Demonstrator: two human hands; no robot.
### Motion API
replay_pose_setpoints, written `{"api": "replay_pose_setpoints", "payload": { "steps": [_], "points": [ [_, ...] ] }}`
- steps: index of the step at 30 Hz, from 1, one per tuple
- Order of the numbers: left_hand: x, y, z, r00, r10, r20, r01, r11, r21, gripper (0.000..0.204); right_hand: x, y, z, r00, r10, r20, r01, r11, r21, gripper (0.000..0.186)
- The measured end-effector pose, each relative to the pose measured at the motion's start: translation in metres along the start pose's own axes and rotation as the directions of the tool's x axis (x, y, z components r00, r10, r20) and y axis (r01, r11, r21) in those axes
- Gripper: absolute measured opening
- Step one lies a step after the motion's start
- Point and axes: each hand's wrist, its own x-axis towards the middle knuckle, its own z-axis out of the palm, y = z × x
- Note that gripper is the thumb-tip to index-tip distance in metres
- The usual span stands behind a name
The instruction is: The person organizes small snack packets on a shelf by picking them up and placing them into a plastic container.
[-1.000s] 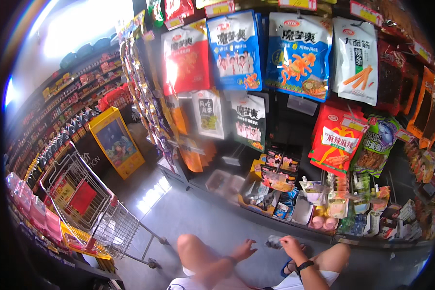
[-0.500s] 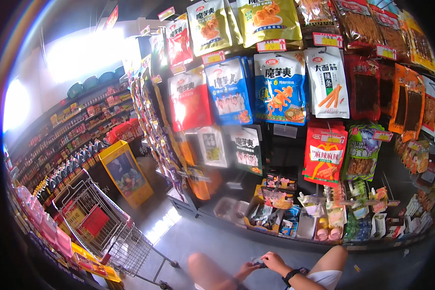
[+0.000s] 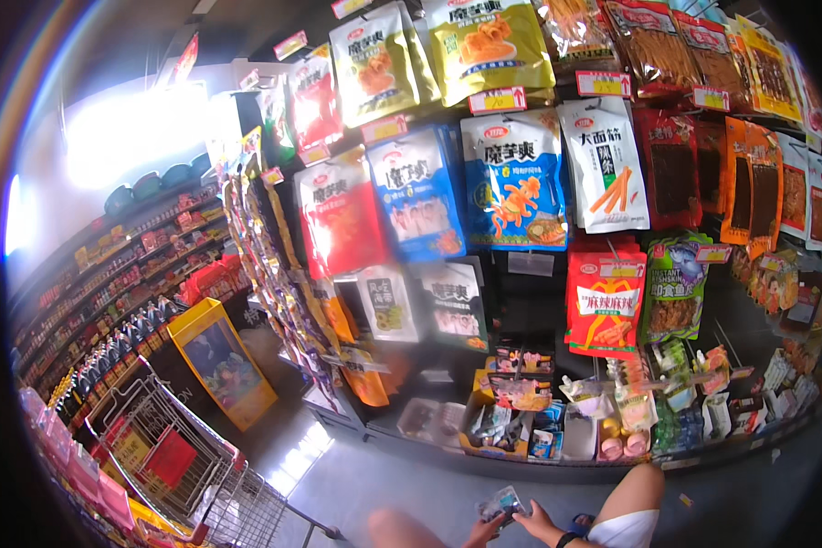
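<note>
Low in the view, between my knees, I hold a small shiny packet (image 3: 500, 502), partly clear and partly dark, in both hands. My left hand (image 3: 486, 529) is closed on its lower left side. The fingers of my right hand (image 3: 537, 522), with a dark band at the wrist, grip its right edge. What is inside the packet is too small to make out. Just beyond my hands, on the bottom shelf, stands a yellow-brown open carton (image 3: 484, 447) with similar small packets in it.
Hanging snack bags, including a blue-and-white bag (image 3: 516, 183) and a red bag (image 3: 605, 306), fill the rack ahead. A clear plastic tub (image 3: 420, 418) sits left of the carton. A metal shopping cart (image 3: 237, 502) stands at left, near a yellow-framed display box (image 3: 224, 361).
The packet is now raised and more visible, held up between both hands. My hands have moved slightly lower in the view, and the view itself has shifted a little.
</note>
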Motion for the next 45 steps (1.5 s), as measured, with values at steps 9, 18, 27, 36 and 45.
{"api": "replay_pose_setpoints", "payload": {
  "steps": [9, 18, 27, 36, 45],
  "points": [
    [0.010, -0.009, 0.003, 0.962, 0.161, 0.222, -0.199, 0.967, 0.160, 0.039, -0.013, -0.040, -0.041, 0.769, 0.440, 0.463, -0.637, 0.479, 0.603, 0.022],
    [-0.012, 0.005, 0.010, 0.989, 0.095, 0.113, -0.085, 0.992, -0.091, 0.056, -0.005, -0.018, -0.035, 0.679, 0.484, 0.551, -0.716, 0.273, 0.643, 0.025],
    [-0.030, 0.016, 0.016, 0.979, 0.014, 0.202, -0.009, 1.000, -0.025, 0.054, -0.015, -0.019, -0.042, 0.708, 0.475, 0.522, -0.705, 0.445, 0.552, 0.035],
    [-0.041, 0.017, 0.024, 0.993, -0.060, 0.100, 0.071, 0.991, -0.111, 0.057, -0.016, -0.014, -0.042, 0.695, 0.516, 0.500, -0.718, 0.475, 0.508, 0.028],
    [-0.030, -0.001, 0.013, 0.998, -0.052, 0.048, 0.061, 0.973, -0.222, 0.051, -0.015, -0.027, -0.043, 0.684, 0.448, 0.575, -0.726, 0.488, 0.484, 0.032]
  ]
}}
